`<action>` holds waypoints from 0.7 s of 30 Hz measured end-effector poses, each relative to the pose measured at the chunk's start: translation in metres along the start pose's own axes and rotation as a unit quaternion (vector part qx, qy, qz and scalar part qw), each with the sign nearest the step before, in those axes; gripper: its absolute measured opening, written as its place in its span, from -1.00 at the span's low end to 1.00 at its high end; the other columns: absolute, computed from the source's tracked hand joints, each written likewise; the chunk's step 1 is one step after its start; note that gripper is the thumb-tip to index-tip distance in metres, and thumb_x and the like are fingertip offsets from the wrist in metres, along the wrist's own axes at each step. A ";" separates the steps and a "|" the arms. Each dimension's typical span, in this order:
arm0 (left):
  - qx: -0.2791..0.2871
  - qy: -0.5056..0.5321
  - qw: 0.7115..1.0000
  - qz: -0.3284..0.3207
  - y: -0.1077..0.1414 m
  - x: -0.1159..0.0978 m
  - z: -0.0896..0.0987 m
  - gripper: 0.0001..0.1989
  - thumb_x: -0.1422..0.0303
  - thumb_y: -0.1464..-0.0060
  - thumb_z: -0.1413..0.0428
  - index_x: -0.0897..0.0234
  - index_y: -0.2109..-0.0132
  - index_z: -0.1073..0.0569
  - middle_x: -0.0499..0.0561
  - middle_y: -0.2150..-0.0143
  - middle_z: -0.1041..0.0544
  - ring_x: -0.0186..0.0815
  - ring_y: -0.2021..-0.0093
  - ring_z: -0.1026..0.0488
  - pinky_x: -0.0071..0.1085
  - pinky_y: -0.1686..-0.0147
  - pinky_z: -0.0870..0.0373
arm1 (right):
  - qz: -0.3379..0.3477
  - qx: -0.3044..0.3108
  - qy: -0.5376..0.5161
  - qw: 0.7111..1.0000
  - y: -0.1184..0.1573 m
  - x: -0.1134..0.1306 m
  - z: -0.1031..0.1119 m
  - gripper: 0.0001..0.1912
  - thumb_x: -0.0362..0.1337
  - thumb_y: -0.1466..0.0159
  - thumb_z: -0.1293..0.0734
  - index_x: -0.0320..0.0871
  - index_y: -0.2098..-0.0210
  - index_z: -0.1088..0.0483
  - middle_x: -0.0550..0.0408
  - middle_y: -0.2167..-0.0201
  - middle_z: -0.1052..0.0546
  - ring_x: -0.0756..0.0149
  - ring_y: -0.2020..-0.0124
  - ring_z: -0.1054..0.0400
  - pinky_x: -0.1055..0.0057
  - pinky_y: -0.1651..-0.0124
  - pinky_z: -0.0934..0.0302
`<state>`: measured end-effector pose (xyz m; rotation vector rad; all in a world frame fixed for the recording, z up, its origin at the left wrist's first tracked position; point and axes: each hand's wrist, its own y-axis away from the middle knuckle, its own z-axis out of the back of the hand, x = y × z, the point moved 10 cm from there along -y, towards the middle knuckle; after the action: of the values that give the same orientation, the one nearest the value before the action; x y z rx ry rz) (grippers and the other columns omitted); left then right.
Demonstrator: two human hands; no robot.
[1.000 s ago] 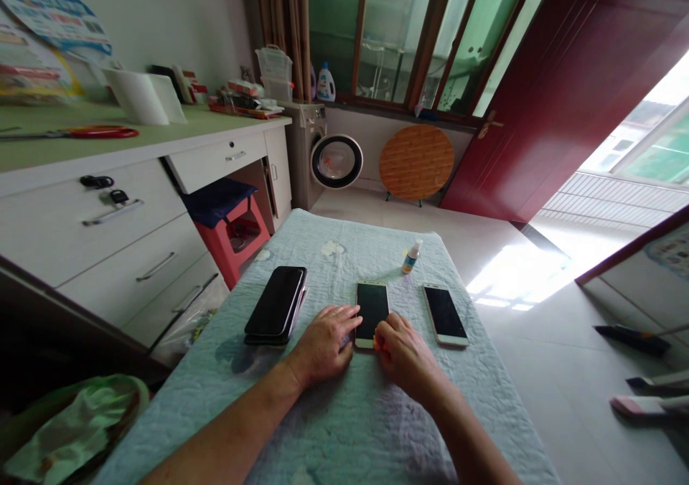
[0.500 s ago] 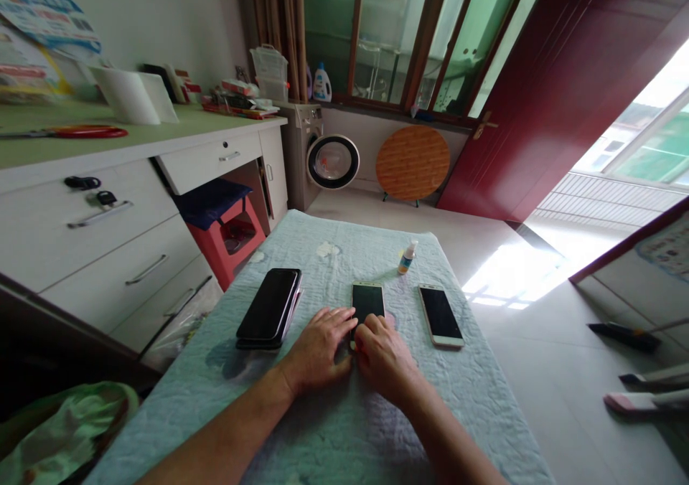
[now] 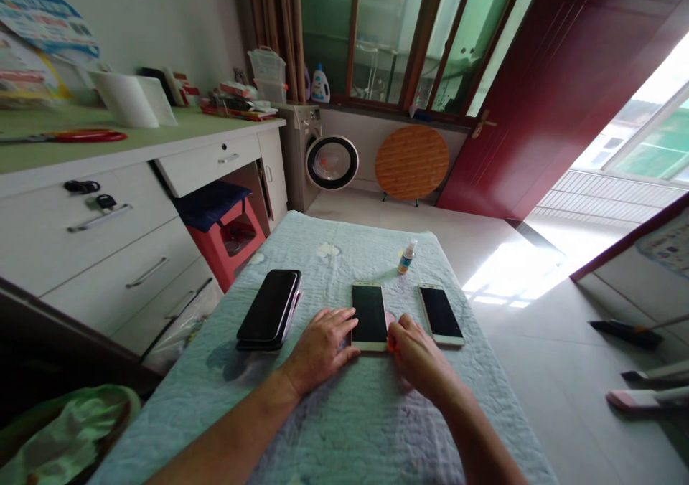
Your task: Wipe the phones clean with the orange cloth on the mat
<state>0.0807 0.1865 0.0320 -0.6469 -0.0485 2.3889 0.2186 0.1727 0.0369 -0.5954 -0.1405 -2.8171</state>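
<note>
The left hand (image 3: 323, 341) and right hand (image 3: 415, 350) are bare, like the tapering forearms (image 3: 231, 424); finer detail seems too small to tell.

A single head-worn camera looks forward and down from above the near end of the worktop (image 3: 328, 427), close over it. Its wide view takes in drawers (image 3: 102, 252) at left, the window (image 3: 380, 40) well beyond, and the red door (image 3: 517, 90) at right.
</note>
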 end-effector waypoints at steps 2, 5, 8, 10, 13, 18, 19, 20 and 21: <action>-0.006 0.002 1.000 0.000 0.000 0.001 -0.001 -0.57 0.26 -0.14 -0.19 0.24 -0.13 -0.40 0.16 -0.24 -0.36 -0.11 -0.24 -0.29 -0.04 -0.25 -0.11 | -0.019 -0.016 -0.003 1.000 0.001 -0.012 0.005 -0.82 -0.53 -0.17 -0.15 -0.16 0.39 -0.28 0.08 0.35 -0.34 0.35 0.34 -0.24 0.45 0.25 -0.06; -0.014 0.012 1.000 0.001 0.000 0.002 0.000 -0.56 0.28 -0.10 -0.22 0.24 -0.12 -0.41 0.16 -0.22 -0.38 -0.10 -0.22 -0.31 -0.03 -0.24 -0.13 | -0.028 -0.040 -0.039 0.998 0.000 -0.018 0.009 -0.88 -0.47 -0.16 -0.18 -0.15 0.34 -0.26 0.09 0.36 -0.38 0.32 0.31 -0.28 0.43 0.22 -0.09; -0.026 0.019 0.999 0.011 0.000 0.002 0.002 -0.57 0.31 -0.06 -0.25 0.24 -0.09 -0.43 0.15 -0.18 -0.43 -0.09 -0.18 -0.36 -0.07 -0.21 -0.20 | -0.040 -0.055 -0.103 0.992 -0.002 -0.016 0.007 -0.78 -0.44 -0.13 -0.20 -0.15 0.21 -0.28 0.06 0.29 -0.45 0.28 0.22 -0.33 0.39 0.14 -0.14; -0.032 0.019 0.999 0.023 0.002 0.001 0.003 -0.57 0.33 -0.05 -0.26 0.26 -0.08 -0.44 0.16 -0.15 -0.45 -0.09 -0.16 -0.37 -0.10 -0.19 -0.23 | -0.062 -0.066 -0.143 0.986 -0.003 -0.017 0.005 -0.69 -0.42 -0.13 -0.21 -0.16 0.12 -0.28 0.03 0.26 -0.48 0.25 0.20 -0.35 0.35 0.13 -0.17; -0.033 0.011 0.999 0.033 0.003 -0.003 0.005 -0.56 0.32 -0.03 -0.26 0.27 -0.08 -0.44 0.16 -0.14 -0.45 -0.06 -0.15 -0.37 -0.09 -0.18 -0.24 | -0.092 -0.080 -0.192 0.974 -0.004 -0.020 0.000 -0.64 -0.39 -0.11 -0.22 -0.16 0.07 -0.30 0.04 0.29 -0.49 0.25 0.26 -0.38 0.34 0.20 -0.21; -0.033 -0.021 0.998 0.053 0.003 -0.007 0.005 -0.41 0.17 0.03 -0.29 0.30 -0.12 -0.40 0.21 -0.13 -0.43 0.00 -0.13 -0.35 -0.09 -0.16 -0.25 | -0.193 -0.049 -0.423 0.884 -0.004 -0.032 -0.027 -0.60 -0.21 -0.07 -0.29 -0.13 0.09 -0.25 0.20 0.46 -0.42 0.43 0.65 -0.26 0.46 0.60 -0.16; -0.031 -0.029 0.997 0.059 0.002 -0.007 0.004 -0.39 0.15 0.03 -0.30 0.31 -0.13 -0.39 0.22 -0.12 -0.43 0.00 -0.12 -0.35 -0.09 -0.15 -0.25 | -0.211 -0.043 -0.476 0.852 -0.003 -0.031 -0.033 -0.55 -0.17 -0.06 -0.30 -0.13 0.07 -0.23 0.23 0.49 -0.39 0.45 0.71 -0.20 0.48 0.67 -0.12; -0.030 -0.037 0.997 0.065 0.002 -0.007 0.004 -0.38 0.15 0.03 -0.29 0.31 -0.14 -0.38 0.22 -0.11 -0.43 0.01 -0.11 -0.35 -0.10 -0.14 -0.26 | -0.221 -0.039 -0.520 0.824 -0.003 -0.028 -0.036 -0.50 -0.14 -0.04 -0.32 -0.13 0.04 -0.20 0.26 0.51 -0.37 0.46 0.73 -0.17 0.49 0.72 -0.09; -0.029 -0.043 0.996 0.070 0.001 -0.007 0.004 -0.38 0.14 0.02 -0.28 0.31 -0.14 -0.37 0.22 -0.10 -0.43 0.02 -0.10 -0.36 -0.10 -0.13 -0.26 | -0.222 -0.039 -0.555 0.801 -0.002 -0.023 -0.038 -0.45 -0.12 -0.03 -0.34 -0.13 0.02 -0.19 0.28 0.53 -0.36 0.46 0.74 -0.17 0.51 0.75 -0.07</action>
<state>0.0829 0.1816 0.0381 -0.5904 -0.1137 2.5576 0.2241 0.1749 -0.0071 -2.4187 -0.4087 -2.4060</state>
